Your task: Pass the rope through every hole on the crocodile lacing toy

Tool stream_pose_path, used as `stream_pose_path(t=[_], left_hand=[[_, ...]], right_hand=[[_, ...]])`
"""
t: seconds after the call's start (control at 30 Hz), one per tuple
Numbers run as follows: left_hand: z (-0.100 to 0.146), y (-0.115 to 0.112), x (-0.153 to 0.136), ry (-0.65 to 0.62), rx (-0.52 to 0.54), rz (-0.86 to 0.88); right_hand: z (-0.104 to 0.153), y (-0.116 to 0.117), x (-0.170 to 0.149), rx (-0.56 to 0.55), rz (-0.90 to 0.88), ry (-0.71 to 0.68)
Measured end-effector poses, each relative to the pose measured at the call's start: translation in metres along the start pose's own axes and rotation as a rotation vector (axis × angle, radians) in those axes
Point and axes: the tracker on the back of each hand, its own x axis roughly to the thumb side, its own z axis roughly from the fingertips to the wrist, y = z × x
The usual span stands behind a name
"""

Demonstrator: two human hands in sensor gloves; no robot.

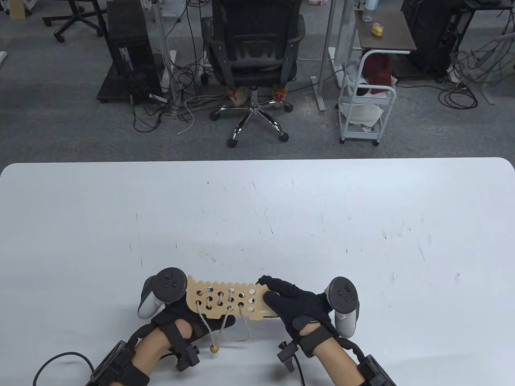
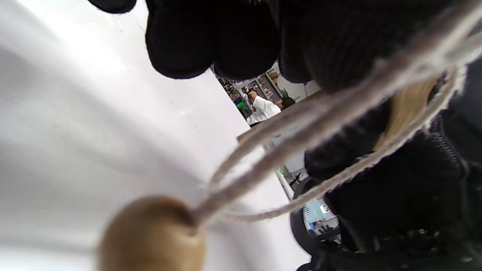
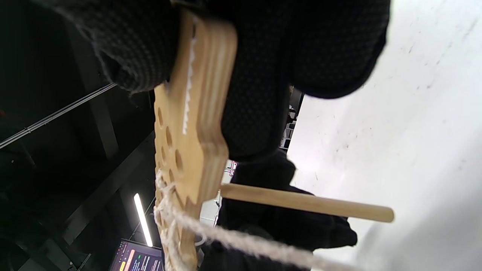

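- White bench [image 1: 257, 217], scuffed.
- Crocodile toy [image 1: 225, 299] held above near bench edge, between both grips.
- Right grip [image 1: 295, 307] pinching toy's right end.
- Left grip [image 1: 173, 317] grasping left end.
- Rope [image 1: 225, 323] laced through left holes, looping below.
- Wooden bead [image 1: 215, 348] dangling.

1. My table view is bright and evenly lit from overhead; the white table [image 1: 257, 209] shows mild glare and soft shadows.
2. My left wrist view is badly out of focus: the bead [image 2: 152, 235] and rope [image 2: 301, 139] blur.
3. My right wrist view is dark on its left, with the table overexposed on its right.
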Motion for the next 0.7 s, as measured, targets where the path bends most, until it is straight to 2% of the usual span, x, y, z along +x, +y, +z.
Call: stream_pose_path(t=[0.37,0.7], left_hand=[[-0.005,-0.019,0.007,-0.054,-0.049,0.098],[-0.004,-0.013,0.005,-0.060,0.035,0.125]], right_hand=[[0.002,0.008,0.000,0.039,-0.067,-0.001],[0.002,0.010,-0.001,0.044,-0.070,0.006]])
